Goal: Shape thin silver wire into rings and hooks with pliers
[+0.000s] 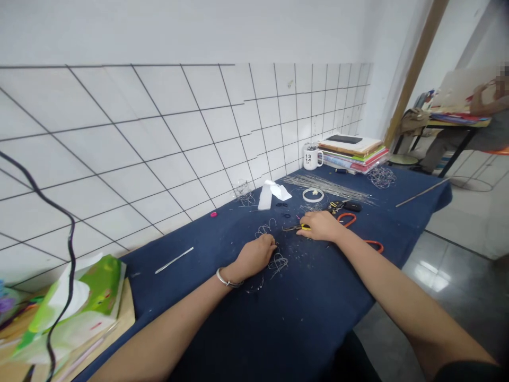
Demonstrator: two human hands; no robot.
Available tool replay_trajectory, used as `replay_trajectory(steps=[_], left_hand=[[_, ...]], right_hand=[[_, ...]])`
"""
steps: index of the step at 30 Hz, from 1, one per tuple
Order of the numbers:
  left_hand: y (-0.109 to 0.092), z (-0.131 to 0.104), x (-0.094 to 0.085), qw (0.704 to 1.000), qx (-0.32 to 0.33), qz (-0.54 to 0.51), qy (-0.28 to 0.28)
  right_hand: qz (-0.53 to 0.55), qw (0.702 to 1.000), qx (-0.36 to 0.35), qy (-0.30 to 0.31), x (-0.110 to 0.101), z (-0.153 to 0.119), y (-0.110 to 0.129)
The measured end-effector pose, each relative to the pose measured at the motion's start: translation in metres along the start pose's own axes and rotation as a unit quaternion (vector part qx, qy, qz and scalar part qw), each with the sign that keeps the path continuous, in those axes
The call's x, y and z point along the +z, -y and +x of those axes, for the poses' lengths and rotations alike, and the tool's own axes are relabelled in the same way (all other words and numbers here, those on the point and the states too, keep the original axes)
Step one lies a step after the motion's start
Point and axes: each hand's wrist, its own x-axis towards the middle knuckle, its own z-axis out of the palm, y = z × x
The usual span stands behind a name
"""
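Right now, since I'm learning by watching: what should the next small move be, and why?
Probably ease the pliers, held in the right hand, toward the thin wire beside the left hand. Their tips point toward that hand with a gap between, and wire loops lie around its fingers, though any grip is hidden.

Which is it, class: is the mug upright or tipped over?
Upright: the mug has its rim at the top, and its printed numbers read the right way up.
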Motion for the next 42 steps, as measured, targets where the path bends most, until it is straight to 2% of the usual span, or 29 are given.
replay_trajectory(steps=[5, 11, 18, 21, 23, 26, 32, 36, 42], left_hand=[[0.012, 0.003, -0.006, 0.994, -0.009, -0.110, -0.016], [0.022, 0.003, -0.018, 0.973, 0.028, -0.226, -0.026], [0.030, 0.005, -0.015, 0.939, -0.040, -0.340, 0.026], [0.036, 0.008, -0.013, 0.920, -0.057, -0.386, 0.047], [0.039, 0.009, -0.011, 0.907, -0.059, -0.414, 0.040], [0.041, 0.010, -0.009, 0.897, -0.064, -0.436, 0.021], [0.044, 0.010, -0.008, 0.899, -0.060, -0.431, 0.049], [0.047, 0.012, -0.004, 0.892, -0.068, -0.444, 0.041], [0.047, 0.012, -0.005, 0.866, -0.053, -0.495, 0.043]], right_hand=[[0.001, 1.000, 0.001, -0.004, -0.003, -0.001, 0.000], [0.006, 0.999, -0.014, -0.032, -0.006, -0.003, 0.001], [0.014, 0.997, -0.042, -0.065, -0.005, -0.002, 0.006], [0.021, 0.997, -0.049, -0.061, -0.003, -0.001, 0.008], [0.023, 0.997, -0.051, -0.053, -0.002, 0.000, 0.009], [0.022, 0.997, -0.056, -0.047, -0.001, 0.000, 0.009], [0.021, 0.997, -0.060, -0.044, -0.004, 0.002, 0.009], [0.016, 0.997, -0.062, -0.040, -0.005, 0.001, 0.012], [-0.004, 0.993, -0.061, -0.101, -0.005, 0.000, 0.021]])
